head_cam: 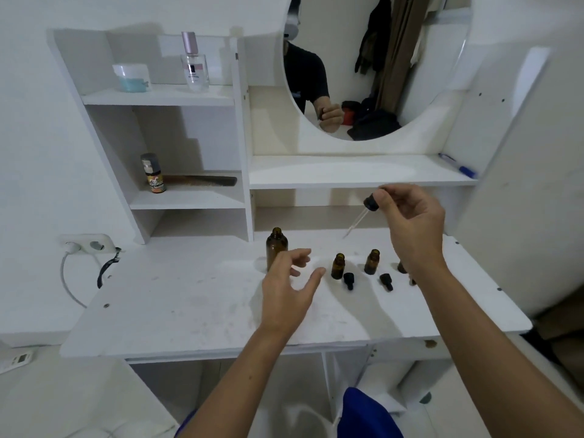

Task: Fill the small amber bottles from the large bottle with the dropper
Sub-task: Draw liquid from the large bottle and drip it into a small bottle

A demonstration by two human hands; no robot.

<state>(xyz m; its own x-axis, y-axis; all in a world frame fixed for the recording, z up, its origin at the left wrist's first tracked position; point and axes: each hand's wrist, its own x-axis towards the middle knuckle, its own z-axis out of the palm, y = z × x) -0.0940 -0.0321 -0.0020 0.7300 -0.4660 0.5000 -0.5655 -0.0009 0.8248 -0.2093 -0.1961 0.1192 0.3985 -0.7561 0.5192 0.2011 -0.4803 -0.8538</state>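
Large bottle [276, 248]: uncapped, contents unclear — just behind the left hand [289, 292], fingers released.
Dropper [363, 213]: pinched by right hand [410, 222] fingers, above small amber bottles [338, 265].

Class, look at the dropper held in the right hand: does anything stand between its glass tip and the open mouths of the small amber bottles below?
Nothing visible does. The dropper hangs from the right hand above the small amber bottles, their mouths uncovered.
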